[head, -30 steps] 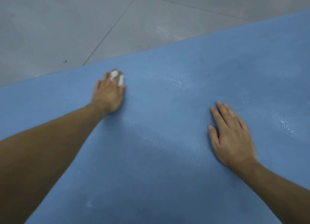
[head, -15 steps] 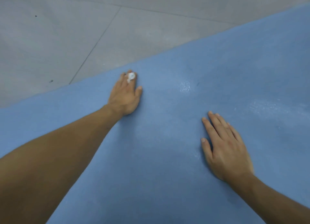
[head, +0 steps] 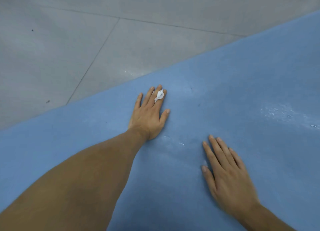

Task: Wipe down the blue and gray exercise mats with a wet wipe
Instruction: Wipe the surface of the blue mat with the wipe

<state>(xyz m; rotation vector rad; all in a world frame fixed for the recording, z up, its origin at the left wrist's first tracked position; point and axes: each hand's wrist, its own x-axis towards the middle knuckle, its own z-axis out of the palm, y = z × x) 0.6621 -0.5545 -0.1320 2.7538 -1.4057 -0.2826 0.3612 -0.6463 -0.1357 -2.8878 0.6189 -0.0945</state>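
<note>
Floor point(head: 69, 49) tiles fill the far left. Your left hand point(head: 149, 114) lies flat near the blue mat's point(head: 242, 83) far edge, straight fingers pressing the wet wipe point(head: 159, 95), a tuft poking up between two. Your right hand point(head: 228, 178) rests flat, holding nothing. Damp streaks point(head: 280, 113) at right suggest that bit's done. No gray mat in view, so probably plenty left.

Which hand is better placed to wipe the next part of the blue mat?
Left. The left hand presses the wet wipe on the blue exercise mat, and the wipe shows between its fingers. The right hand lies flat on the mat and holds nothing.
</note>
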